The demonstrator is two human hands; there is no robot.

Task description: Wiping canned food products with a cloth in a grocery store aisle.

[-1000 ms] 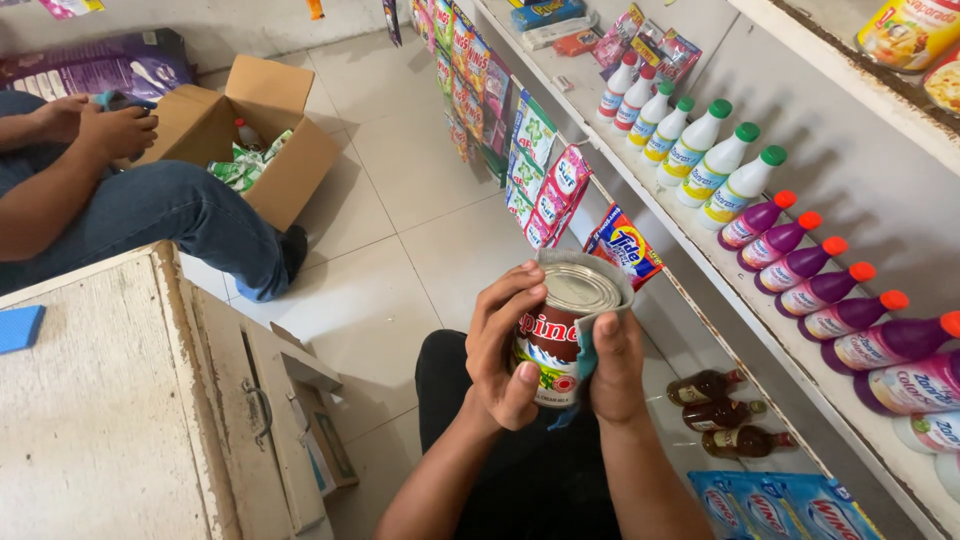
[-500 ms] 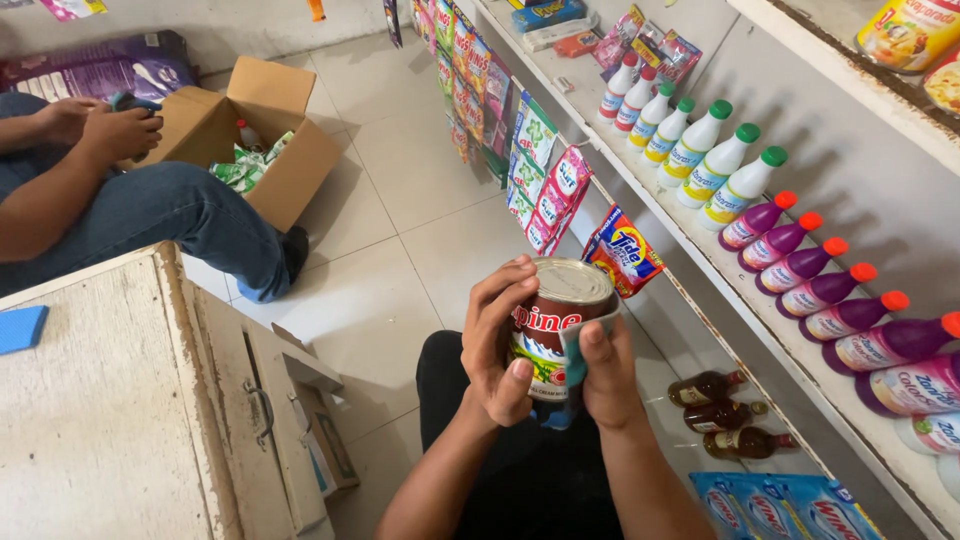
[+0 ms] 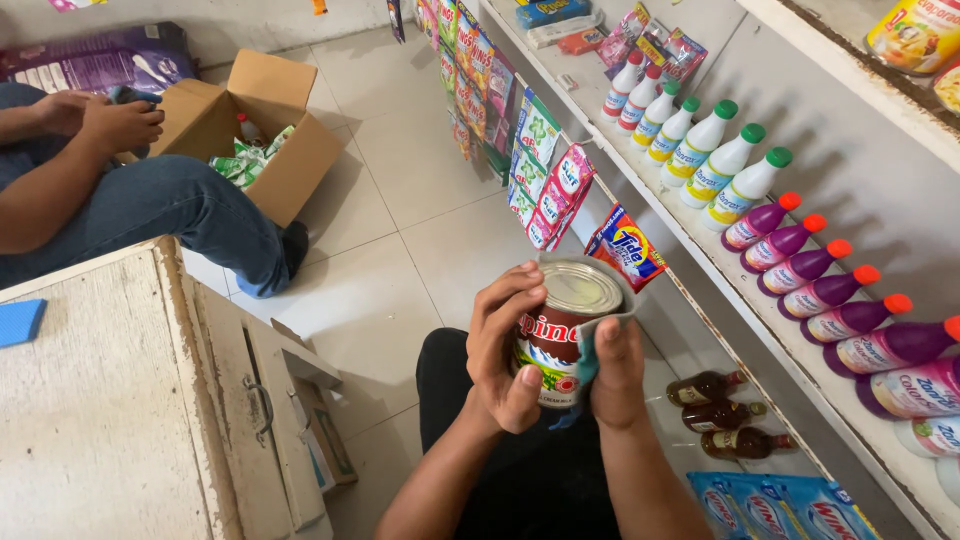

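Centre frame: my left hand [image 3: 505, 345] wraps the tin can [image 3: 562, 330], steadying it upright. My right hand [image 3: 617, 370] presses a blue-grey cloth [image 3: 590, 345] against its side and rim, for wiping.

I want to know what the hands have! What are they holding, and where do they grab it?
Left hand grips a tin can around its side; right hand presses a blue-grey cloth against its other side.

– Was there room left of the tin can [image 3: 562, 335]?
– Yes, bare floor [image 3: 400, 250]. The wooden cabinet [image 3: 120, 400] stood farther left.
– And right?
– The shelf [image 3: 700, 250] with bottles [image 3: 800, 268] blocked it closely.
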